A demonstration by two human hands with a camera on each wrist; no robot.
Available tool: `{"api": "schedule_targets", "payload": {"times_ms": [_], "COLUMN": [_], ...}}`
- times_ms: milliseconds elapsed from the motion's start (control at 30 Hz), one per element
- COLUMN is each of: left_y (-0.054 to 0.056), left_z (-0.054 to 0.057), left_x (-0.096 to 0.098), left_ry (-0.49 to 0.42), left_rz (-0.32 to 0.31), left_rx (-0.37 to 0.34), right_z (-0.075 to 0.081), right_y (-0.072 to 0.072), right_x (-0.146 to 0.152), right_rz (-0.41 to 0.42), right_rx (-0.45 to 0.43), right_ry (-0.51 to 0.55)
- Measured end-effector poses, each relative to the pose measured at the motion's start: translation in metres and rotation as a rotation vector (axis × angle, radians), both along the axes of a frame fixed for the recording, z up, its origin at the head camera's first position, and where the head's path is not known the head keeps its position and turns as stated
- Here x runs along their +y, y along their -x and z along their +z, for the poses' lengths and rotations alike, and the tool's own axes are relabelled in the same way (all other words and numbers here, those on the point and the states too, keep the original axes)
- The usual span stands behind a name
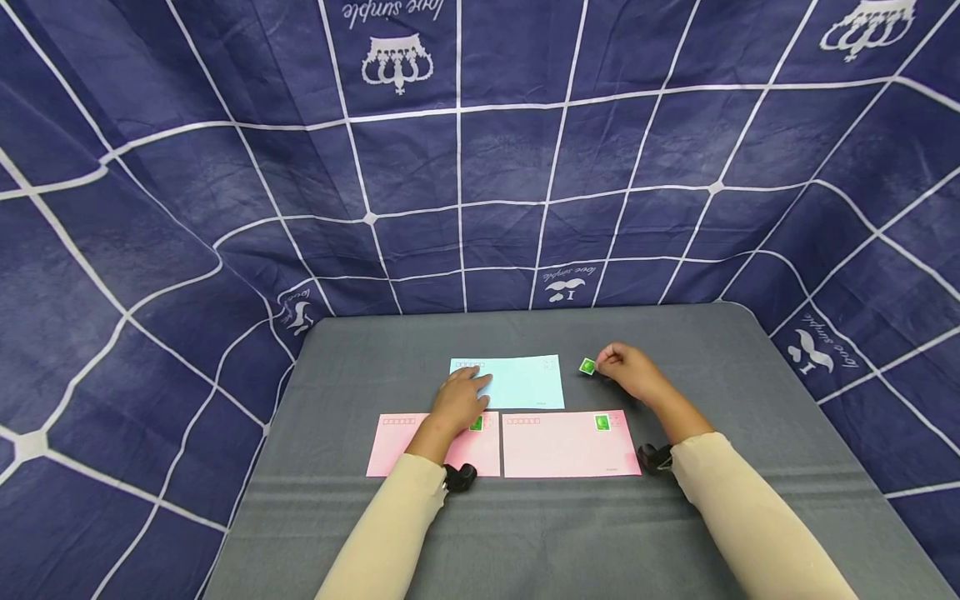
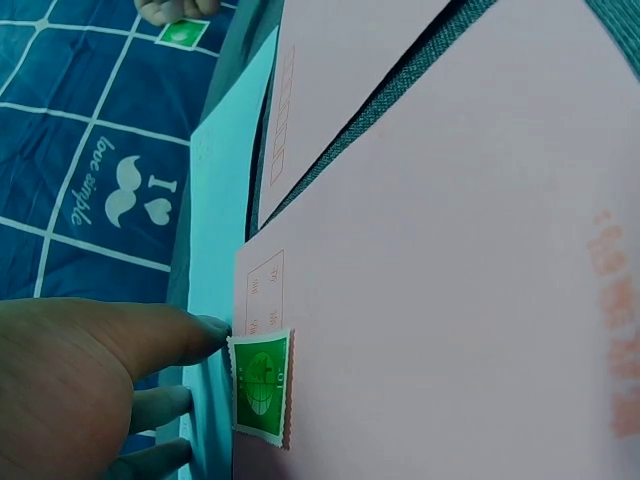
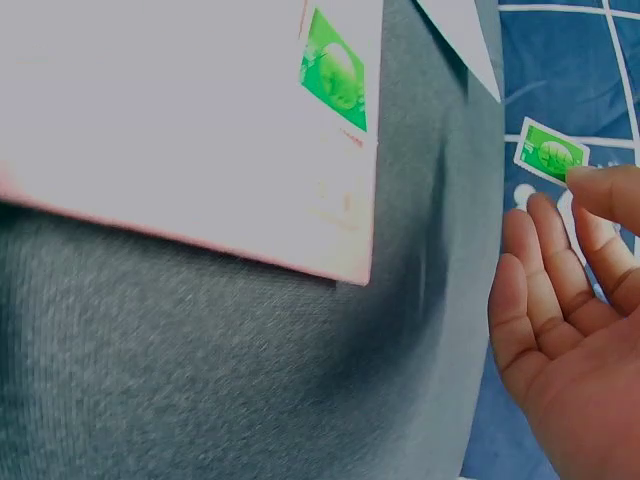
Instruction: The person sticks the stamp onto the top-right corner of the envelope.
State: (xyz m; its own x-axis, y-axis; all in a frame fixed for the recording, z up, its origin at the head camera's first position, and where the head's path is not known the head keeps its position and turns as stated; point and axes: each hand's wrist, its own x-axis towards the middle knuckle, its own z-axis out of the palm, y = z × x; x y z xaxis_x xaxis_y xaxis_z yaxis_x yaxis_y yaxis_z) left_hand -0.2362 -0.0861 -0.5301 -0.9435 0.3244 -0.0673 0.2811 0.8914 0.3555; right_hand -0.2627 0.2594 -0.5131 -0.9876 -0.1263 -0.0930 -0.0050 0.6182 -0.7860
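My right hand (image 1: 628,367) pinches a green postage stamp (image 1: 587,367) by its edge, just right of the light blue envelope (image 1: 525,383). In the right wrist view the stamp (image 3: 553,152) sticks out from between thumb and index finger, the other fingers loosely bent. My left hand (image 1: 459,400) rests on the blue envelope's left part with fingers spread. Under the left wrist lies a pink envelope (image 1: 390,446) bearing a green stamp (image 1: 476,423), partly covered by that hand. Beside it a second pink envelope (image 1: 562,454) has its own green stamp (image 1: 602,422) at the upper right.
All three envelopes lie flat on a grey cloth-covered table (image 1: 525,533), the blue one behind the pink pair. A dark blue curtain (image 1: 502,158) with white grid lines rises around the table's back and sides.
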Motion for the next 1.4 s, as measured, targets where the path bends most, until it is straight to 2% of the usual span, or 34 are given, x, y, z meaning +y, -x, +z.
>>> {"api": "schedule_targets", "payload": {"times_ms": [467,933,1033,1233,1400], "left_y": [-0.002,-0.002,-0.003,-0.003,-0.003], "left_z": [0.002,0.0,0.0,0.001,0.001], "left_x": [0.001,0.001,0.0,0.0,0.0], "left_ry": [-0.008,-0.009,-0.01,0.001,-0.008], "left_rz": [0.016,0.026,0.026,0.015,0.014], "left_rx": [-0.028,-0.032,-0.032,-0.021,-0.026], "right_z": [0.006,0.007,0.008,0.007,0.007], "right_y": [0.003,0.005,0.005,0.006,0.01], "right_x": [-0.014,-0.03,-0.034,-0.039,-0.048], "right_rz": [0.038,0.082,0.097,0.166,0.165], "right_rx": [0.025,0.049,0.039,0.085,0.071], "right_ry": [0.014,0.019,0.039,0.079,0.049]}}
